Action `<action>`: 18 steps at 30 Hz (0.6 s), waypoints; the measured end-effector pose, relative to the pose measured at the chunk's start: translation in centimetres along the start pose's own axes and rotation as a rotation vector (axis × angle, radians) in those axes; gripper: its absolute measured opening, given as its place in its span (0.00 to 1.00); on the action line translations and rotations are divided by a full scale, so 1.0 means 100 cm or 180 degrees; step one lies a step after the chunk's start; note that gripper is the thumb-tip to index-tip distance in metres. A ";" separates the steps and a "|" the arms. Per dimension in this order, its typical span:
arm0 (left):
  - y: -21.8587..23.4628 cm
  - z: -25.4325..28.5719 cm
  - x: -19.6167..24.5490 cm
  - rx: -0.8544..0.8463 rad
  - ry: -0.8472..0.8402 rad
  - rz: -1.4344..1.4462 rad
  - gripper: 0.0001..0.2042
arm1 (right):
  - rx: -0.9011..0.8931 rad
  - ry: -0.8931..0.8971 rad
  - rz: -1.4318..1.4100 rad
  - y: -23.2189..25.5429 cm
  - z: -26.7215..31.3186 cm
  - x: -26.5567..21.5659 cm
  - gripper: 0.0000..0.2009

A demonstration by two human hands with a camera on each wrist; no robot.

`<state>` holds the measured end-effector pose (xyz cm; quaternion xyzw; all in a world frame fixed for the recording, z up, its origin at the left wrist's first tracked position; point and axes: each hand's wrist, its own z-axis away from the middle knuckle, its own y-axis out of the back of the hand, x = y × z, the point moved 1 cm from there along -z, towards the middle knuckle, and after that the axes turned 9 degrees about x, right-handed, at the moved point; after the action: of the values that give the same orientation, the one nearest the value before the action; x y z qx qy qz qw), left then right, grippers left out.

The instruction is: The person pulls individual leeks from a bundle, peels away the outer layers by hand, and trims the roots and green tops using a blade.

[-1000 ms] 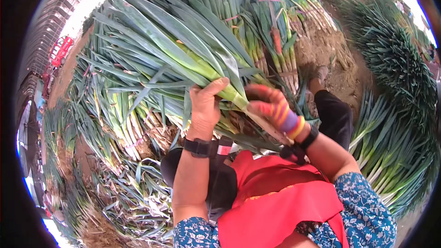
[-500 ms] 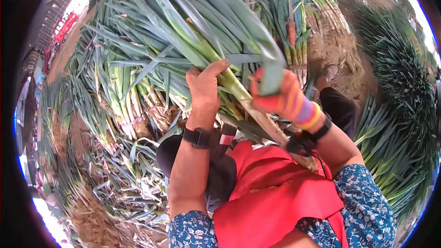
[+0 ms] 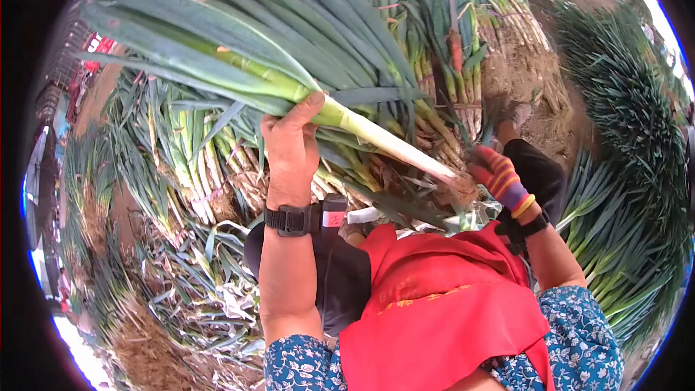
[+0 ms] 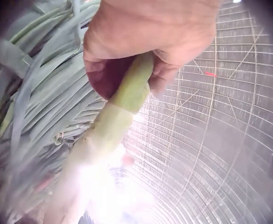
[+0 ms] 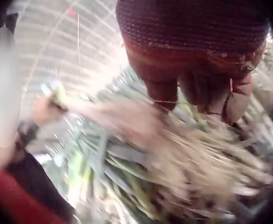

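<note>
My bare left hand [image 3: 289,145] grips a thick leek [image 3: 384,137] where its green leaves meet the pale shank, with the thumb laid across the top. The leaves fan out to the upper left, and the white shank slants down right to brown, stringy roots [image 3: 460,190]. In the left wrist view, fingers and thumb wrap round the pale green stem [image 4: 113,116]. My right hand [image 3: 503,181], in a striped knit glove, is close beside the roots, blurred by motion. Its fingers bend down over the blurred roots [image 5: 197,168] in the right wrist view; I cannot tell whether they hold anything.
Tied bundles of leeks [image 3: 206,174] lie in a large pile ahead. An orange-handled tool [image 3: 455,51] stands among them. Loose leaf scraps [image 3: 217,297] cover the ground at lower left. More leeks [image 3: 615,123] stretch along the right. A red apron [image 3: 441,304] covers the lap.
My right hand gripped a leaf and drew it down along the shank, then moved right to the root end. The left hand shifted left with the leek, whose shank now shows whiter and its leaves swing left.
</note>
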<state>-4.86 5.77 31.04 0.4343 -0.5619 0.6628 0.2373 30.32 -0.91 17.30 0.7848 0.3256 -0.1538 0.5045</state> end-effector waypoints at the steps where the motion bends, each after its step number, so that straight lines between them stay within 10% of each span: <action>1: 0.000 -0.002 -0.008 -0.0133 -0.0068 -0.0030 0.13 | -0.0081 0.0245 0.0005 0.012 -0.019 -0.037 0.23; 5: -0.018 0.008 -0.017 -0.0542 0.0150 0.0020 0.14 | -0.1327 -0.0187 -0.1100 -0.010 -0.039 -0.080 0.32; 12: -0.035 0.020 -0.051 -0.0474 0.1045 0.0558 0.11 | -0.0546 -0.1351 -0.1260 -0.070 -0.024 -0.089 0.24; 18: -0.045 0.012 -0.071 -0.0361 0.1101 0.0805 0.10 | -0.0151 -0.1188 -0.0871 -0.090 -0.018 -0.066 0.27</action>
<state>2.71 6.98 27.50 0.2262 -0.5992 0.7193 0.2692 19.26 0.83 15.66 0.6792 0.3337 -0.3555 0.5486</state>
